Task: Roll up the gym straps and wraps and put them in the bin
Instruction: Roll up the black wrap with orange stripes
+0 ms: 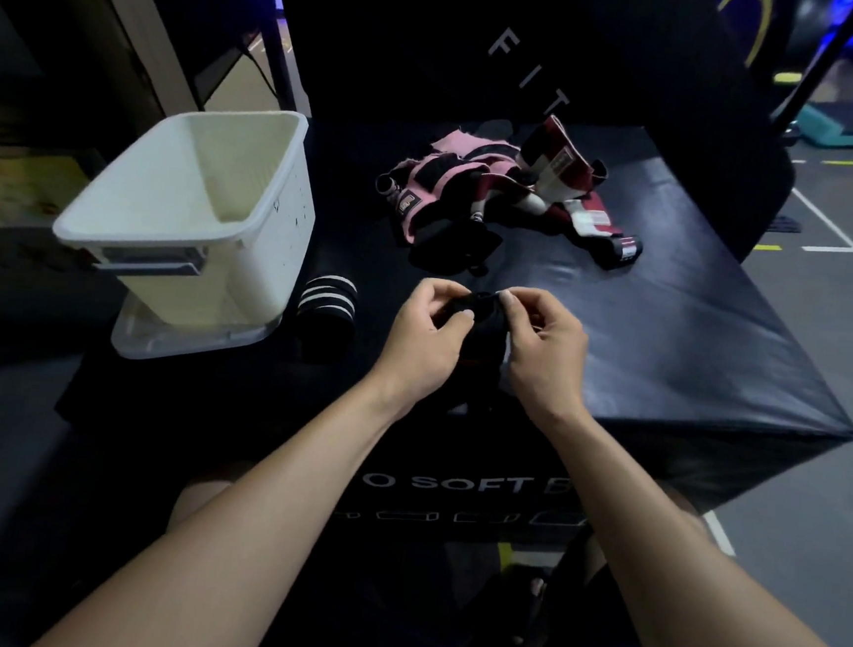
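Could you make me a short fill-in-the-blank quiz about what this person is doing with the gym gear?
1. Both hands, the left hand and the right hand, hold a ____ wrap.
2. The white bin stands on its ____.
3. Beside the bin lies a black wrap with white ____.
4. The pink and maroon straps lie in a ____ behind the hands.

Missing words: black; lid; stripes; pile
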